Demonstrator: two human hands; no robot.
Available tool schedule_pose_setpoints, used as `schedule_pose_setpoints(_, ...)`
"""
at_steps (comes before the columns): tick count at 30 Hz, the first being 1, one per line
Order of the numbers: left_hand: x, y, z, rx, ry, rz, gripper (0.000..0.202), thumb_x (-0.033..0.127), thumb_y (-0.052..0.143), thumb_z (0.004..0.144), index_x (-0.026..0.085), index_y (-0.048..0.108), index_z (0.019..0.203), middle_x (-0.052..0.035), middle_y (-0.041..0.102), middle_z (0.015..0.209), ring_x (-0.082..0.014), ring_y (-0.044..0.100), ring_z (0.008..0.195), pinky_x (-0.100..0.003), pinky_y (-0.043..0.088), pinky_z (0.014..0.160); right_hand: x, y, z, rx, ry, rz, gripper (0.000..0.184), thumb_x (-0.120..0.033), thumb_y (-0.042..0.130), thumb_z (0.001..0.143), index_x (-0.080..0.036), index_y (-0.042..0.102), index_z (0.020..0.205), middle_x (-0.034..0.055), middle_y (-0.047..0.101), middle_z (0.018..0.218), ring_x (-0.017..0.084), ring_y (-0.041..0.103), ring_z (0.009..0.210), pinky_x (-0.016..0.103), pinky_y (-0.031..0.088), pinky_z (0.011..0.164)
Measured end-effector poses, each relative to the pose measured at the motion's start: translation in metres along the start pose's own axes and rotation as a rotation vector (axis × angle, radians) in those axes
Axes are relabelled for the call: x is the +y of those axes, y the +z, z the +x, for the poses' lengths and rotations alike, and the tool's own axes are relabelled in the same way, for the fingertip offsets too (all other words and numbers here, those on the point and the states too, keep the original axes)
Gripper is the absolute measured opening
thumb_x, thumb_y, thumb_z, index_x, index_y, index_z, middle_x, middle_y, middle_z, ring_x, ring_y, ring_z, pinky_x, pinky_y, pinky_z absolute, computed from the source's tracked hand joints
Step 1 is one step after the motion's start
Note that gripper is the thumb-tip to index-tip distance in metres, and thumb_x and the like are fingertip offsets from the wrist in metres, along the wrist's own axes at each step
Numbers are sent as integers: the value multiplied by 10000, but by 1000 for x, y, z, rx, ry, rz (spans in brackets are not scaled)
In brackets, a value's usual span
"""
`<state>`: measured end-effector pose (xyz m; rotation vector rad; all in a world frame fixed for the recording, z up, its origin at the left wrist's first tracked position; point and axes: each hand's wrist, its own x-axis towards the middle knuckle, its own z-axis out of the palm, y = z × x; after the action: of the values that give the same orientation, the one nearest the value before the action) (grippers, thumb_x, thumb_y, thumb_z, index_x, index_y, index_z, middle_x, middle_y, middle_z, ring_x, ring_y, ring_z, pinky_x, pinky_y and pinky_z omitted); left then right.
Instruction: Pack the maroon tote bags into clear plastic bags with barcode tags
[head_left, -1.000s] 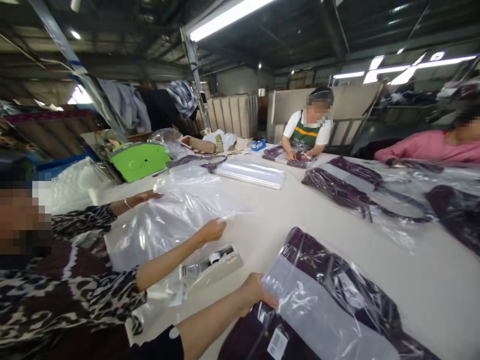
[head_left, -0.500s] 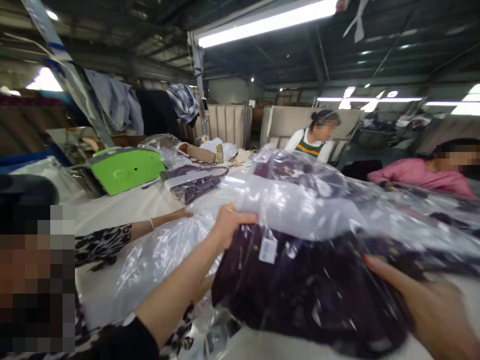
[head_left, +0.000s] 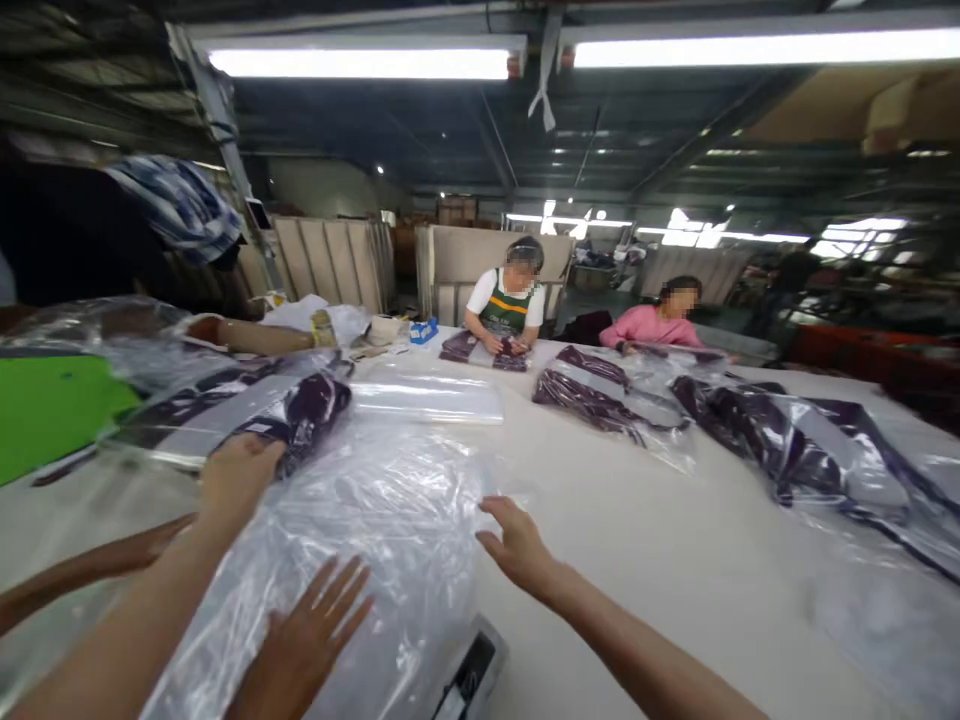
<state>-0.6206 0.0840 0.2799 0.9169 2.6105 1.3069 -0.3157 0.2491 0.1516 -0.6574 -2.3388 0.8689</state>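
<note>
My left hand (head_left: 238, 478) reaches to a dark purple garment in a clear plastic bag (head_left: 319, 408) on the left, its fingers closed at the near edge. The fingertips are partly hidden. My right hand (head_left: 517, 548) hovers at the right side of a pile of clear plastic bags (head_left: 409, 500), fingers apart and holding nothing. Another person's hand (head_left: 311, 625) lies spread on those bags, between my arms. That person's other forearm (head_left: 97, 565) comes in from the left, its hand hidden behind my left arm.
More bagged dark garments (head_left: 817, 450) lie along the right of the white table (head_left: 637, 550). A dark-topped device (head_left: 472, 670) sits at the near edge, and a green object (head_left: 60, 410) stands far left. Across the table, a person in a green apron (head_left: 506, 305) handles a garment; another wears pink (head_left: 652, 325).
The view has swung right. Both my hands have let go of the bagged garment they held; my left now grips a bag at the left, while my right is empty.
</note>
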Motion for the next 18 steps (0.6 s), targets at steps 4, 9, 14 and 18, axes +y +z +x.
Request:
schedule_pose_setpoints(4,24,99,-12,-43,103,247,365,317,529,781,91,570,1065,-151,611,1136,-342,543,1097,-477,400,976,74,-47,-127,-151,338,-209,314,-128,522,752,-139,606,1054,121,609,1123,214,577,1054,353,441,947)
schedule_pose_setpoints(9,79,251,-112,-473,585,347,399,288,433,814,131,547,1162,-132,567,1240,-255,490,1193,-415,367,1037,135,-108,-209,-269,631,-291,241,-122,487,775,-133,622,975,99,644,976,181,617,903,298,462,847)
schedule_pose_setpoints(14,98,378,-235,-722,663,402,458,288,514,788,110,555,1208,-148,518,1312,-264,446,1249,-375,392,1020,185,-150,-227,-225,622,-261,261,-148,479,796,-139,619,1016,94,640,991,172,616,904,284,446,861)
schedule_pose_setpoints(18,69,441,-294,-620,646,532,608,420,465,848,53,427,1331,-216,354,1413,-364,311,1320,-531,306,1047,220,-182,-229,-184,581,-248,258,-157,487,802,-146,612,1028,85,635,977,160,620,867,275,464,835)
